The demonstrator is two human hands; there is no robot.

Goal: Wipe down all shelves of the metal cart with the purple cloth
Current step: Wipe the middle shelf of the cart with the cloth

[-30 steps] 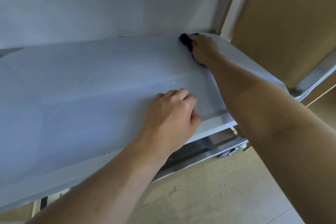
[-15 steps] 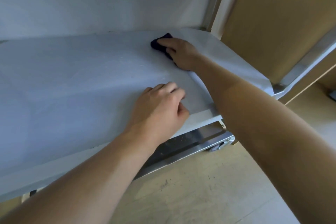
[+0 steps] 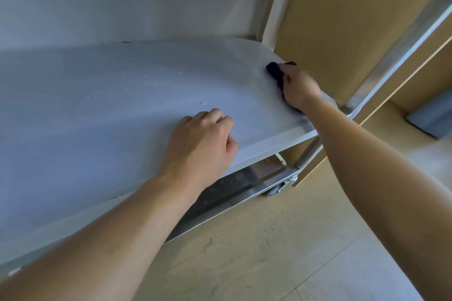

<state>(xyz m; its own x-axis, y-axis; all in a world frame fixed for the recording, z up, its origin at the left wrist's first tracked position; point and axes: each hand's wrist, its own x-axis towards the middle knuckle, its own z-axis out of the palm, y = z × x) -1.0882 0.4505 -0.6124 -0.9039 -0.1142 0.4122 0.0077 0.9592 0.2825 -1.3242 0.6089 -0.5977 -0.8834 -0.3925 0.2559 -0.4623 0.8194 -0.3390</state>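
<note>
The metal cart's middle shelf (image 3: 110, 105) fills the left and centre of the head view, pale and smooth. My right hand (image 3: 299, 90) grips the dark purple cloth (image 3: 275, 72) and presses it on the shelf close to its right edge. Most of the cloth is hidden under my palm. My left hand (image 3: 203, 146) rests on the shelf near its front edge with the fingers curled under, holding nothing. The underside of the shelf above runs across the top of the view.
The bottom shelf (image 3: 244, 178) shows below the front edge, with specks on it and a caster wheel (image 3: 281, 187) at its corner. A metal upright (image 3: 391, 61) stands at the right corner. Wooden panels (image 3: 342, 32) stand close behind, and a grey object (image 3: 433, 115) lies on the floor.
My right hand swept the cloth left from the back right corner, then back right and toward the front along the shelf's right edge. My left hand has stayed in place.
</note>
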